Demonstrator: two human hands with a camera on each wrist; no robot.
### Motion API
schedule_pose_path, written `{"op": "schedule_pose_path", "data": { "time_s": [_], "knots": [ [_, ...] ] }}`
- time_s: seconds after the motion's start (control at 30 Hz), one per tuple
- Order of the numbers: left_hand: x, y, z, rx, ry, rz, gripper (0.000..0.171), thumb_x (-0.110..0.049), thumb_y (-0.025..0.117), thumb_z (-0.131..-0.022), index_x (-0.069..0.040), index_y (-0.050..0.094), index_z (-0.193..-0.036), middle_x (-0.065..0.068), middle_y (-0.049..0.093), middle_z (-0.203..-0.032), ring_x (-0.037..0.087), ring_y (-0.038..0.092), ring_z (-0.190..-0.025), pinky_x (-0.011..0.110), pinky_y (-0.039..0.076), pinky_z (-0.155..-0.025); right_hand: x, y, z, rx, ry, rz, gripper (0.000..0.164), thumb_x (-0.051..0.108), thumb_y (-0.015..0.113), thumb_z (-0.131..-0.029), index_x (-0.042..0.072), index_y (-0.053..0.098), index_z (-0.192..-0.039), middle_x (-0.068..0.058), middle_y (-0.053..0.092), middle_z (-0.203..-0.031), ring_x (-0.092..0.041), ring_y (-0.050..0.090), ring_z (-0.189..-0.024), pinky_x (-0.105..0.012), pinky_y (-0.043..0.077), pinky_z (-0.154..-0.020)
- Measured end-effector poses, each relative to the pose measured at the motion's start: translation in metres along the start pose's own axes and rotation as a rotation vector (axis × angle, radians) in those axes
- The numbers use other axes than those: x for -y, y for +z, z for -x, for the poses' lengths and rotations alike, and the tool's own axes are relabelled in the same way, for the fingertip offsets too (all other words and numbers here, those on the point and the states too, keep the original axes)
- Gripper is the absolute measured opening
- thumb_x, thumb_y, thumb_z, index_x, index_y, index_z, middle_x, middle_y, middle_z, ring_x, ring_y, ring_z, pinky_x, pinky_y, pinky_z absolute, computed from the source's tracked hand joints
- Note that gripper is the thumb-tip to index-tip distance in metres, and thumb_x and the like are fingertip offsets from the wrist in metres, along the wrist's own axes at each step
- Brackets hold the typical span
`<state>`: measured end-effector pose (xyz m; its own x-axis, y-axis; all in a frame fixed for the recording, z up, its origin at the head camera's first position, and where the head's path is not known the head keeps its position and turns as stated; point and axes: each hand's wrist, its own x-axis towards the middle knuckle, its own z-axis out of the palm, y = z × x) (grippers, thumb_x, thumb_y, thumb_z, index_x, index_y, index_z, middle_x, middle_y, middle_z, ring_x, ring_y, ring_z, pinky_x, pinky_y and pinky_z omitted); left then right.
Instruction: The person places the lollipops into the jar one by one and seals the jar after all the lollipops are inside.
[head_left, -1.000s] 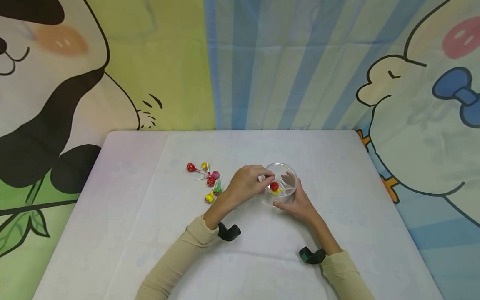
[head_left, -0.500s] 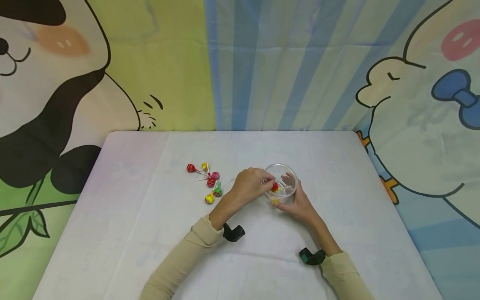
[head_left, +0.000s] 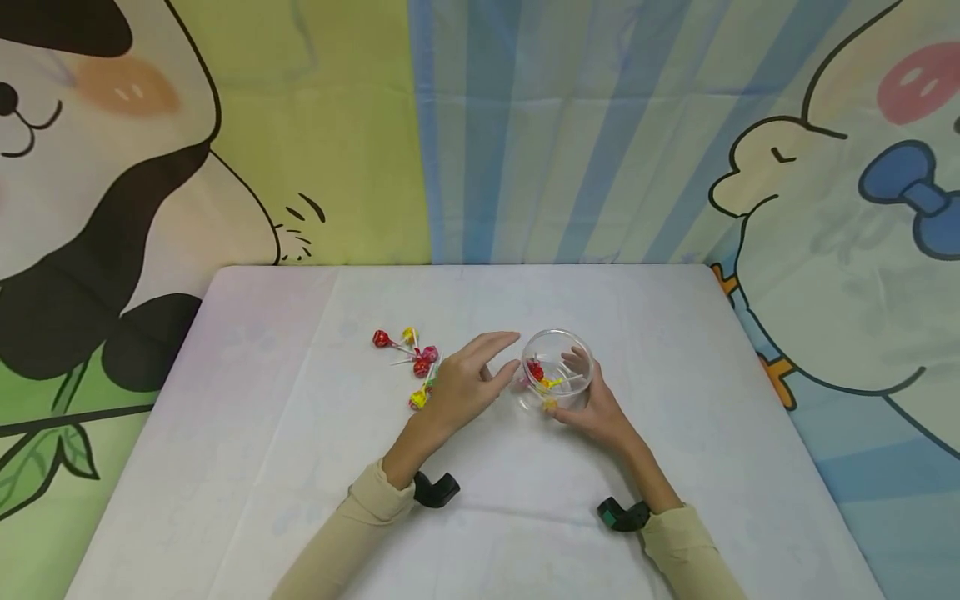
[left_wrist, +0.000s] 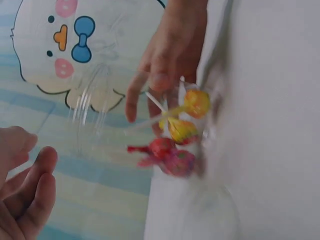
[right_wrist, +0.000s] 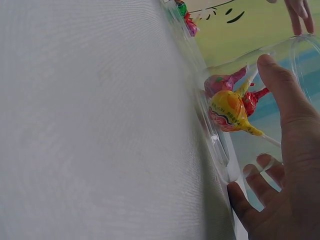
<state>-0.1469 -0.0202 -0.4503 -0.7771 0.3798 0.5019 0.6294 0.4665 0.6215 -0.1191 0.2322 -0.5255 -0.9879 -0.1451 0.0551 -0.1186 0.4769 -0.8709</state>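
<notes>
A clear plastic jar (head_left: 558,332) is upright on the table, with my right hand (head_left: 600,406) gripping its side, thumb in front and fingers behind. Several wrapped lollipops lie inside: yellow ones (left_wrist: 182,131), a red one (right_wrist: 251,102) and a pink one (left_wrist: 179,162). My left hand (head_left: 459,385) is just left of the jar's mouth, thumb and fingers apart, holding nothing. Partly behind it lies a loose group of lollipops, including a red one (head_left: 381,338), a pink one (head_left: 430,353) and a yellow one (head_left: 417,400); a green one is mostly hidden.
A white cloth covers the table (head_left: 300,500). Behind it hangs a cartoon-printed backdrop (head_left: 360,125). In the left wrist view, a faint clear round edge (left_wrist: 235,207) shows near the jar's base. Black wrist cameras (head_left: 437,490) sit on both wrists.
My left hand has let go of the red lollipop inside the jar and pulled back left, its fingers spreading. The right hand keeps its grip; the jar has tilted or shifted slightly left.
</notes>
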Motion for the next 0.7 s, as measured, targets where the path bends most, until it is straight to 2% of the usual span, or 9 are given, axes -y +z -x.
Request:
{"op": "schedule_pose_path", "data": {
  "time_s": [0.07,0.13,0.33,0.5,0.7],
  "knots": [
    [0.009,-0.008,0.016,-0.043,-0.025,0.001,0.043,-0.021,0.072,-0.087,-0.014,0.062,-0.129,0.003,0.066,-0.125,-0.001,0.049,-0.052,0.011,0.045,-0.052,0.003,0.0,0.0,0.004,0.022,-0.001,0.103,0.014,0.085,-0.072,0.009,0.019,-0.15,-0.015,0.04,-0.151,-0.036,0.035,-0.141,-0.061,0.024,-0.114],
    [0.02,-0.015,0.03,-0.057,-0.059,-0.008,0.045,-0.021,0.074,-0.086,-0.014,0.062,-0.129,0.004,0.066,-0.124,-0.003,0.046,-0.05,0.012,0.042,-0.049,0.007,0.0,0.001,0.009,0.045,-0.003,0.103,0.012,0.085,-0.072,0.009,0.018,-0.15,-0.016,0.039,-0.152,-0.037,0.033,-0.142,-0.061,0.023,-0.115],
    [0.045,-0.035,0.062,-0.053,-0.142,-0.057,0.049,-0.018,0.077,-0.083,-0.011,0.061,-0.129,0.007,0.065,-0.124,-0.003,0.044,-0.049,0.014,0.041,-0.046,0.014,-0.002,0.002,0.012,0.054,-0.028,0.105,0.007,0.085,-0.07,0.007,0.017,-0.151,-0.021,0.036,-0.152,-0.041,0.032,-0.141,-0.062,0.022,-0.115],
    [0.058,-0.048,0.077,-0.065,-0.199,-0.086,0.051,-0.016,0.078,-0.081,-0.009,0.061,-0.129,0.006,0.066,-0.124,-0.005,0.042,-0.046,0.014,0.038,-0.044,0.006,-0.001,0.001,0.007,0.039,-0.006,0.105,0.012,0.086,-0.071,0.012,0.018,-0.151,-0.016,0.038,-0.152,-0.036,0.033,-0.142,-0.06,0.023,-0.115],
    [0.065,-0.057,0.084,-0.082,-0.222,-0.117,0.051,-0.015,0.079,-0.08,-0.008,0.062,-0.128,0.007,0.067,-0.121,-0.004,0.045,-0.047,0.015,0.038,-0.044,0.0,0.0,0.0,-0.002,0.007,0.001,0.104,0.016,0.086,-0.07,0.011,0.02,-0.15,-0.013,0.041,-0.151,-0.035,0.035,-0.141,-0.06,0.024,-0.115]
  ]
}}
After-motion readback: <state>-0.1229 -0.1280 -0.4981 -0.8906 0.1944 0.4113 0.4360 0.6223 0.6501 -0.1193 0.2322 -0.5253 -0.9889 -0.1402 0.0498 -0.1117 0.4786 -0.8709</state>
